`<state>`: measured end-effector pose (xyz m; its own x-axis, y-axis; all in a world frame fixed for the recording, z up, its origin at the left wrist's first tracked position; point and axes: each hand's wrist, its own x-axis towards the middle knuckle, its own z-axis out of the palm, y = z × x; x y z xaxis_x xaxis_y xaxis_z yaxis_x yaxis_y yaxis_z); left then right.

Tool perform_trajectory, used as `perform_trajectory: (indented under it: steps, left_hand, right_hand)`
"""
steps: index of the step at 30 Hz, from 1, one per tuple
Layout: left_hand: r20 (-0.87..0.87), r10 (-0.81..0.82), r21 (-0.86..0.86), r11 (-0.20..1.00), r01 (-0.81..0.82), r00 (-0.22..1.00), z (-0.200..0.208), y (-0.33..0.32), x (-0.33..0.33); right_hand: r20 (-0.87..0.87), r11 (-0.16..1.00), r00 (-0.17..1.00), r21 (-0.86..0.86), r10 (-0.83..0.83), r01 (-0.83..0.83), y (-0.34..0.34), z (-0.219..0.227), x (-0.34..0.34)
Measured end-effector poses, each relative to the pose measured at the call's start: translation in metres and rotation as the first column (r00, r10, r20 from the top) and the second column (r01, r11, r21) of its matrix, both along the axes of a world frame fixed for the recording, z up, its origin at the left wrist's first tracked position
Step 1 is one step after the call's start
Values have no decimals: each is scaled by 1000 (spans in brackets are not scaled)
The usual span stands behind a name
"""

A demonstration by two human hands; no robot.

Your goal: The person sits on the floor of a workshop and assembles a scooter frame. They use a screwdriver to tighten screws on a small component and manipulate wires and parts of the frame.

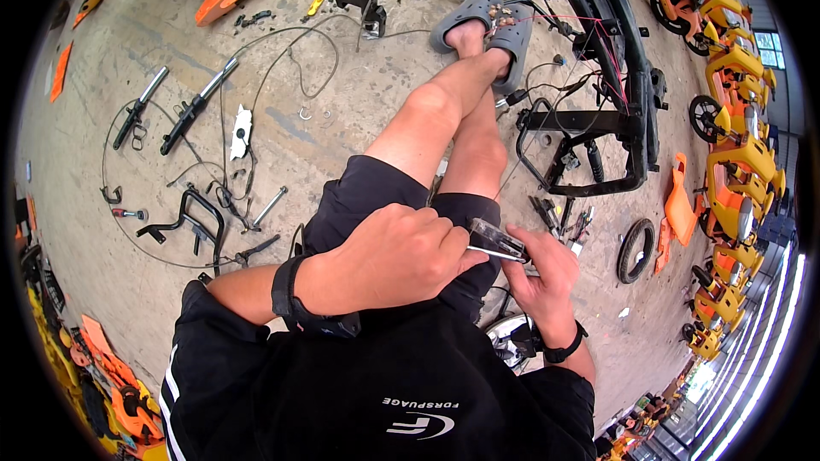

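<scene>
My left hand (pixel 401 252) is closed in a fist above my lap. From its thumb side a thin, shiny metal shaft (pixel 494 253) runs to a small part in my other hand; the fist hides the rest of this tool. My right hand (pixel 547 269) grips that small dark, boxy part (pixel 497 237), which has a shiny, see-through-looking face, between thumb and fingers. The shaft lies along the part's near edge, and I cannot tell whether it is pushed in. Both hands are close together over my right thigh.
A black vehicle frame (pixel 636 111) with loose wires lies ahead right. Shock absorbers (pixel 201 107), a bent black tube bracket (pixel 195 213) and cables are spread on the floor at left. A tyre (pixel 635 251) and orange panel (pixel 679 205) lie right, before a row of yellow scooters (pixel 741 145).
</scene>
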<state>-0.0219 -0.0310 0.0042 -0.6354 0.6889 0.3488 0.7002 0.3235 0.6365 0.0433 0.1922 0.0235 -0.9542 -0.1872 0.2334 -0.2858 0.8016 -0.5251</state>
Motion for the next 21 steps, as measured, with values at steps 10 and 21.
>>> perform_trajectory:
  steps: [10, 21]
  left_hand:
    - [28, -30, 12, 999, 30, 999, 2, -2, -4]
    - [31, -76, 74, 995, 74, 997, 7, -3, -9]
  right_hand:
    - [14, 999, 1000, -34, -2, 2, 1, -3, 0]
    - [-69, 998, 997, -45, 34, -37, 4, -7, -1]
